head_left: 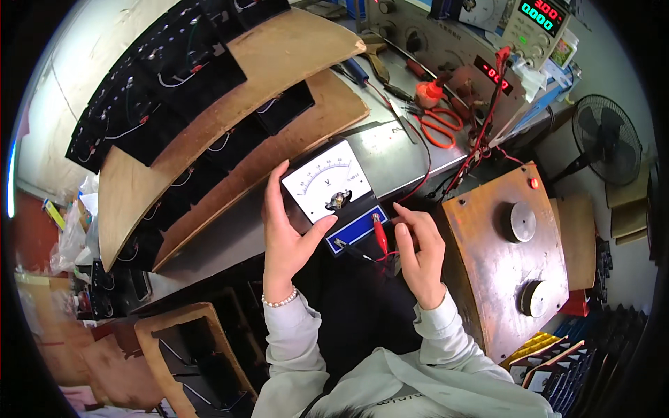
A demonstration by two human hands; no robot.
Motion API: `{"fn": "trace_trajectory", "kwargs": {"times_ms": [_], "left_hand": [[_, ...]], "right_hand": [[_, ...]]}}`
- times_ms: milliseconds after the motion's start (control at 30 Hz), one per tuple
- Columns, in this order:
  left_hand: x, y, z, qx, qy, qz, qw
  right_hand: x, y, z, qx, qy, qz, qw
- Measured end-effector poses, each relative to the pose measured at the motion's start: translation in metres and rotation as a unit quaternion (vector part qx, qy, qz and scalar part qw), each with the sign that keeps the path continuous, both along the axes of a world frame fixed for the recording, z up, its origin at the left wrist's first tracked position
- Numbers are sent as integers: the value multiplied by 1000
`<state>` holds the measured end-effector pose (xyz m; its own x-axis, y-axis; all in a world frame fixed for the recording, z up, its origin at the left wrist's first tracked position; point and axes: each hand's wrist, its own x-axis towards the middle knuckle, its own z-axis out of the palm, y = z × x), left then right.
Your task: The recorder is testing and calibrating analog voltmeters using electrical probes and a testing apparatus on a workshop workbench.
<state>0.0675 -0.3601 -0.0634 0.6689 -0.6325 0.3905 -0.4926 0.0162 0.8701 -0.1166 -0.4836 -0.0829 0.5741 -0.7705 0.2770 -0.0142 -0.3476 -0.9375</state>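
My left hand (287, 240) grips an analog panel voltmeter (327, 177) by its left side, thumb along the near edge and fingers behind. The meter is tilted, with a white scale, a thin needle and an exposed centre mechanism. Along its near side runs a blue strip (357, 228) with a white border. A red alligator clip (380, 235) is on the strip's right end and a black alligator clip (353, 249) on its left end. Just right of the red clip, my right hand (423, 254) has its thumb and forefinger apart; its other fingers are partly hidden.
Curved wooden boards (230, 115) bearing black meter housings stand at the left. Behind lie orange-handled scissors (440, 127), pliers (377, 61) and red leads by a power supply (535, 28). A metal-topped box (505, 258) with two round knobs stands right; a fan (605, 132) is beyond.
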Motion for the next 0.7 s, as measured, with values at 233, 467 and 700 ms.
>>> {"fn": "trace_trajectory", "kwargs": {"times_ms": [233,467,700], "left_hand": [[0,3,9,2,31,-43,999],[-78,-11,32,108,-224,-3,969],[-150,-18,1,73,40,-171,982]], "right_hand": [[2,19,26,-190,1,-6,982],[-11,30,4,-147,81,-29,985],[-194,-42,-20,-267,282,-364,847]]}}
